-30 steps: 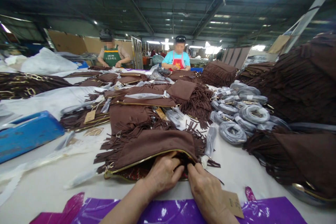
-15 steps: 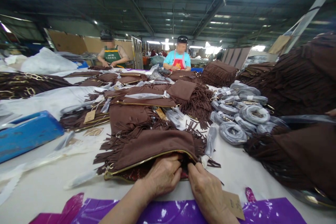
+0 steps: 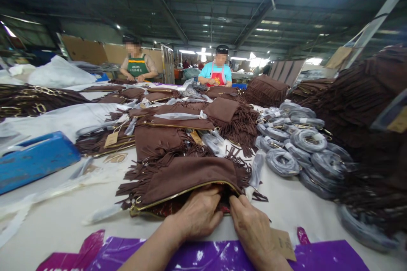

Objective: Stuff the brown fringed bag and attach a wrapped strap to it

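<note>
Brown fringed pouch [image 3: 190,175] lies near-centre on the white table [image 3: 54,224], zipper edge running left-right along its near side, both hands at the open mouth's right end: left hand [image 3: 199,214] fingers tucked inside, right hand [image 3: 251,226] pinching the edge beside it.

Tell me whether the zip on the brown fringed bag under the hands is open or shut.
Open: the brown fringed bag gapes along its gold zip, patterned lining showing, left hand fingers at the mouth.
</note>
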`<state>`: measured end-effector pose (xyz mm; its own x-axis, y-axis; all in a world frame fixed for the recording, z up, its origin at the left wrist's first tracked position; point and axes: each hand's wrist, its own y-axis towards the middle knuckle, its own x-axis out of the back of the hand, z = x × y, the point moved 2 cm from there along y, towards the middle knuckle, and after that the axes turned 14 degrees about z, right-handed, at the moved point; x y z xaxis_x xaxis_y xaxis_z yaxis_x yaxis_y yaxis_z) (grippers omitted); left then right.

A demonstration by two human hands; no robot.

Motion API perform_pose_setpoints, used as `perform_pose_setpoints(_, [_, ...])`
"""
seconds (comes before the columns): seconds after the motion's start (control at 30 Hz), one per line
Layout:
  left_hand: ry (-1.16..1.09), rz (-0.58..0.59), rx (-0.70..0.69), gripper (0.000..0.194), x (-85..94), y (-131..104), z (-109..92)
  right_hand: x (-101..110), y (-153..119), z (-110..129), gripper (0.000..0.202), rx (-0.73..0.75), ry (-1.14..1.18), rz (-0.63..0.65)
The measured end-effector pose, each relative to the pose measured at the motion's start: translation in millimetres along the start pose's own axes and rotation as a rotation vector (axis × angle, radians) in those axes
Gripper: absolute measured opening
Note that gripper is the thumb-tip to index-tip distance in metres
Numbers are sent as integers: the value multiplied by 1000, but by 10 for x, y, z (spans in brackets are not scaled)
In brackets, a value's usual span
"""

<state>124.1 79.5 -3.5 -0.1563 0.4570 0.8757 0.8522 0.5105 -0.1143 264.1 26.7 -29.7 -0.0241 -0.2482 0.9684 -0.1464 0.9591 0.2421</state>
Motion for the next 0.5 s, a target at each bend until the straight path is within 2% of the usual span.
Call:
perform_pose_setpoints(0.17, [26, 1, -21, 25, 1, -22, -19, 7, -8, -6, 26, 1, 17, 10])
perform_pose_setpoints(0.5, [-82, 32, -26, 32, 9, -15, -15, 3, 7, -12, 25, -15, -9, 41])
